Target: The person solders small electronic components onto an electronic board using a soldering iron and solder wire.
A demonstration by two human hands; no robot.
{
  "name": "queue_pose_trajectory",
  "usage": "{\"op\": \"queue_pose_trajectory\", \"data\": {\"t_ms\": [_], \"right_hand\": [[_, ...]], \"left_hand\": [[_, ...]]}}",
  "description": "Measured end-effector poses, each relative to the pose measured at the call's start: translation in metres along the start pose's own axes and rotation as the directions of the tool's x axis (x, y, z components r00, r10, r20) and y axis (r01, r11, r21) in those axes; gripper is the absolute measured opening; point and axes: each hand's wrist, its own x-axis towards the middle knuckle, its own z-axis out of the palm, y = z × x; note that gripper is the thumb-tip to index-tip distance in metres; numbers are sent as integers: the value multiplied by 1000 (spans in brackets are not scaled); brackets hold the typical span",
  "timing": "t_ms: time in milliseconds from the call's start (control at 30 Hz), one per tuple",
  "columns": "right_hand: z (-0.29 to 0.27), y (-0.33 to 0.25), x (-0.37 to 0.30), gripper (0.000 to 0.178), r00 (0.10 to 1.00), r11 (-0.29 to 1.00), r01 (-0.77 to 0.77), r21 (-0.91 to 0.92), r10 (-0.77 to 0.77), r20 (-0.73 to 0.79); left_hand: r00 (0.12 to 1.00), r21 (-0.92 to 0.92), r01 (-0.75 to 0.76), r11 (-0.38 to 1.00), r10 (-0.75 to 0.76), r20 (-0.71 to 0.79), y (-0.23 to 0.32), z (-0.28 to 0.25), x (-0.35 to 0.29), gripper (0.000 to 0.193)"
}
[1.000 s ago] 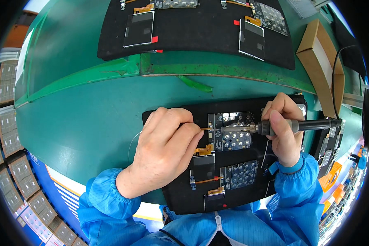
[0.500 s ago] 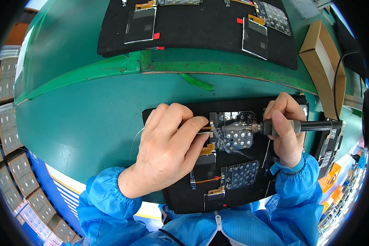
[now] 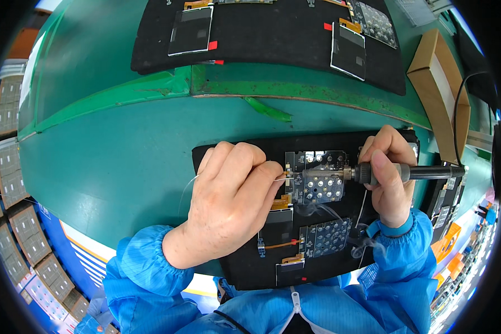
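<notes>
My left hand (image 3: 228,195) pinches a thin silvery solder wire (image 3: 187,190), whose loose end curves out behind the hand. The wire's tip reaches the left edge of a dark circuit board (image 3: 322,193) with rows of round metal pads. In my right hand (image 3: 394,192) is a soldering iron (image 3: 364,173), held level over this board, its tip meeting the wire's end at the small pads. Bits of orange flex cable (image 3: 282,202) show by the left fingertips, partly hidden. A small display (image 3: 278,227) lies just below. Thin smoke drifts over the board.
A second circuit board (image 3: 329,238) and display share the black foam mat (image 3: 245,270). Beyond a green-taped ledge (image 3: 295,92), another black mat (image 3: 261,47) carries more displays and boards. At right stand an open cardboard box (image 3: 437,94), the iron's cable and more boards.
The left fingertips have drawn together slightly, with the wire shifted a little at the board's edge. Smoke has spread downward and to the right. The iron stays nearly in place.
</notes>
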Motion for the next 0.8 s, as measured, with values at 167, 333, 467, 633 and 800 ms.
{"op": "queue_pose_trajectory", "data": {"t_ms": [167, 333, 467, 633, 800], "right_hand": [[-1, 3, 0, 23, 999, 999, 32, -18, -31, 13], [-1, 0, 0, 24, 1000, 1000, -6, -26, 7, 4], [0, 8, 2, 28, 998, 997, 58, -46, -58, -3], [-3, 5, 3, 27, 999, 999, 34, 0, -34, 20], [-3, 5, 1, 26, 997, 997, 72, -2, -72, 30]], "left_hand": [[1000, 4, -1, 1000, 1, -1, 0, 0, -1, 24], [1000, 0, -8, 1000, 8, 5, -2, 1, 0, 24], [1000, -12, 0, 1000, 0, 11, -3, 1, 0, 24], [1000, -13, -6, 1000, 6, 7, -4, 1, 0, 24], [1000, -13, -12, 1000, 12, -6, -3, 1, -1, 24]]}}
